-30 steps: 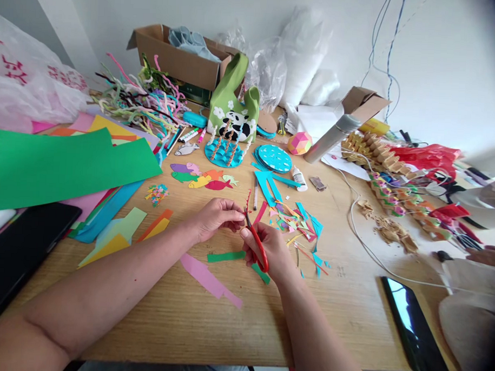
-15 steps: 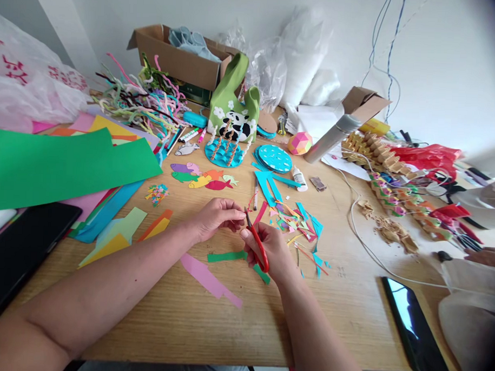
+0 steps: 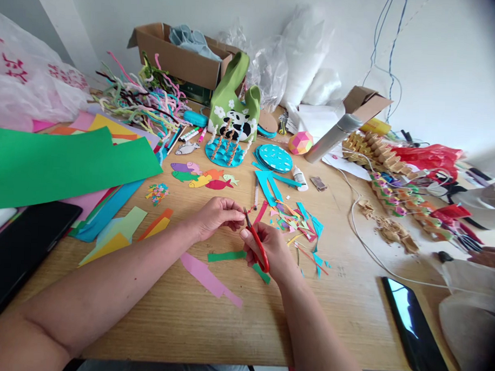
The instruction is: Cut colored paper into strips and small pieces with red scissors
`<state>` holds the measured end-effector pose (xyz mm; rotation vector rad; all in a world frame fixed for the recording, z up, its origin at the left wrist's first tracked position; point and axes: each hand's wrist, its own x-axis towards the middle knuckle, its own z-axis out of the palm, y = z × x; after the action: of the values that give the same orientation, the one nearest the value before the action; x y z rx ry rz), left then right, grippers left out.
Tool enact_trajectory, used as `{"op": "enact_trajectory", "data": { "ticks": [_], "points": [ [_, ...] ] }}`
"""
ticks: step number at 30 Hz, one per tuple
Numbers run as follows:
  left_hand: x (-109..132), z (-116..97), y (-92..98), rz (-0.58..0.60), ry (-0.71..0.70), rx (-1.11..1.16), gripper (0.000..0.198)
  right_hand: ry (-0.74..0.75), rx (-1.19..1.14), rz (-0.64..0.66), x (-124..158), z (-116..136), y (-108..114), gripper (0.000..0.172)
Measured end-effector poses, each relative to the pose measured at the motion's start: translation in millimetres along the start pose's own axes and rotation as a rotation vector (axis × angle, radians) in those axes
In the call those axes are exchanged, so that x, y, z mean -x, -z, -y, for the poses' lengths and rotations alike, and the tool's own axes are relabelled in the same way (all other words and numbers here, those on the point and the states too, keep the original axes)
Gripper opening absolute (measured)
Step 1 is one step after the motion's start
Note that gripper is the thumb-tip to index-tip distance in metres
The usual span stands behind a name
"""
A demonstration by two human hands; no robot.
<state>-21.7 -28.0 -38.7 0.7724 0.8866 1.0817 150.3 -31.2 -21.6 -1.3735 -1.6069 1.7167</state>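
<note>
My right hand (image 3: 269, 248) holds a pair of red-handled scissors (image 3: 263, 253), its blades pointing up and left. The tips reach the fingers of my left hand (image 3: 220, 219), which are pinched together. Whatever sits in that pinch is too small to make out; a tiny red bit shows just by the blades. Below the hands lie a green paper strip (image 3: 226, 256) and a pink paper piece (image 3: 212, 279). Coloured paper scraps (image 3: 289, 219) are scattered right of the scissors. Beyond the hands are several coloured paper fish (image 3: 203, 176) and a heap of tiny paper bits (image 3: 157, 193).
Green card (image 3: 69, 168) and a black tablet-like device (image 3: 26, 253) lie at left. A phone (image 3: 413, 326) rests at right. Behind stand a panda bag (image 3: 234, 109), blue discs (image 3: 275, 158), a glue bottle (image 3: 299, 178) and a grey cylinder (image 3: 334, 137). Another person's hand (image 3: 488, 258) appears at the right edge.
Both hands stay almost in place. The thin red strip that stuck up beyond the scissor tips now shows only as a small red bit near them.
</note>
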Motion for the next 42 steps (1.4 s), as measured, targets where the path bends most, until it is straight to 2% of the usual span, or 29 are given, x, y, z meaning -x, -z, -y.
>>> {"op": "enact_trajectory", "data": {
  "ticks": [16,22,42],
  "points": [
    [-0.6,0.6,2.3,0.029,0.005,0.022,0.018,0.008,-0.006,-0.025,1.0,1.6,-0.6,0.046],
    [-0.8,1.7,0.7,-0.016,-0.009,0.014,0.016,0.016,0.017,-0.029,2.5,3.6,-1.1,0.047],
    [-0.9,-1.2,3.4,-0.027,-0.038,-0.063,0.016,-0.017,0.014,-0.005,1.7,2.9,0.3,0.044]
  ]
}}
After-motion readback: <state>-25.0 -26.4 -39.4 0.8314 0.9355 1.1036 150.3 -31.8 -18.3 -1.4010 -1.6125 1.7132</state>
